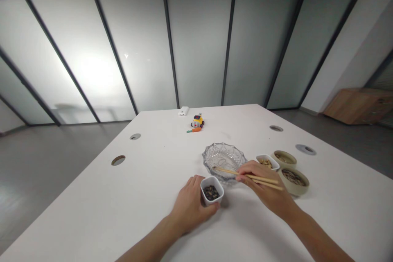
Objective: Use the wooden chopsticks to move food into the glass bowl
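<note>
A white table [92, 196] stands before frosted glass panels [196, 45] with dark frames; grey floor [46, 151], wooden cabinet [359, 104] at right.

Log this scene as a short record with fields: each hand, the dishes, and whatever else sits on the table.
left hand: left hand wraps the small white cup of dark seeds
right hand: right hand holds the chopsticks, tips over the glass bowl
glass bowl: looks empty
other dishes: white dish and two round beige bowls, right of the glass bowl
far end: toy car, toy carrot, white box
surface: white table
</note>
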Demonstrator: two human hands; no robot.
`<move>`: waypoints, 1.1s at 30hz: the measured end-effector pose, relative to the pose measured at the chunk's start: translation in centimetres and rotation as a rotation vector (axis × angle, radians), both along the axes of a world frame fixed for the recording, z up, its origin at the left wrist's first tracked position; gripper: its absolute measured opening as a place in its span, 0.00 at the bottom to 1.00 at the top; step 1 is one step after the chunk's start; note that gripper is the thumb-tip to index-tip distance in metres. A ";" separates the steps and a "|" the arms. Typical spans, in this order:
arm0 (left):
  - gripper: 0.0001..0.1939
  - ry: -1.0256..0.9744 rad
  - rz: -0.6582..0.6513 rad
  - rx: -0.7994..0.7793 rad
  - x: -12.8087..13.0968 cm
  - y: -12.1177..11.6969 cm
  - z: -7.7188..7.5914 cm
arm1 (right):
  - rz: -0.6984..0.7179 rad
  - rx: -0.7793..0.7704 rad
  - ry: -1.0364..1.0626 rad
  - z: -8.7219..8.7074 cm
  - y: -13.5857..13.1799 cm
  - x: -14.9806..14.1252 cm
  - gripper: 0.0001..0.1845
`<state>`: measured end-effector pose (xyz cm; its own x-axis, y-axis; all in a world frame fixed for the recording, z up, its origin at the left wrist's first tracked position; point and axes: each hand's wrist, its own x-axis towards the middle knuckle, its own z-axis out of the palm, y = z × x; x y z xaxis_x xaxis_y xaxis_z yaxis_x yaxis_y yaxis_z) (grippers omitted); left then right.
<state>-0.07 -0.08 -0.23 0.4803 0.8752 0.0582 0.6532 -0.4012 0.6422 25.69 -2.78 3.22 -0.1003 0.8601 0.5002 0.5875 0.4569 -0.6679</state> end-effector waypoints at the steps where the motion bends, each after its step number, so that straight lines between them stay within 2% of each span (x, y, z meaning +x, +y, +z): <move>1: 0.17 0.002 -0.001 -0.001 0.0 0.0 0.0 | 0.004 0.003 -0.004 0.0 0.0 -0.1 0.17; 6: 0.18 0.003 -0.001 -0.004 0.0 0.1 -0.1 | 0.031 0.012 -0.025 -0.2 0.1 -0.2 0.16; 14: 0.17 -0.008 0.000 -0.005 0.0 0.1 -0.3 | -0.013 0.052 -0.029 -1.0 0.3 0.1 0.14; 23: 0.17 -0.019 -0.002 0.011 -0.1 0.2 -0.7 | -0.106 0.233 -0.011 -1.0 0.6 0.2 0.12; 33: 0.17 -0.003 -0.002 -0.009 -0.1 0.1 -0.2 | -0.010 0.082 -0.012 -1.1 0.3 0.0 0.13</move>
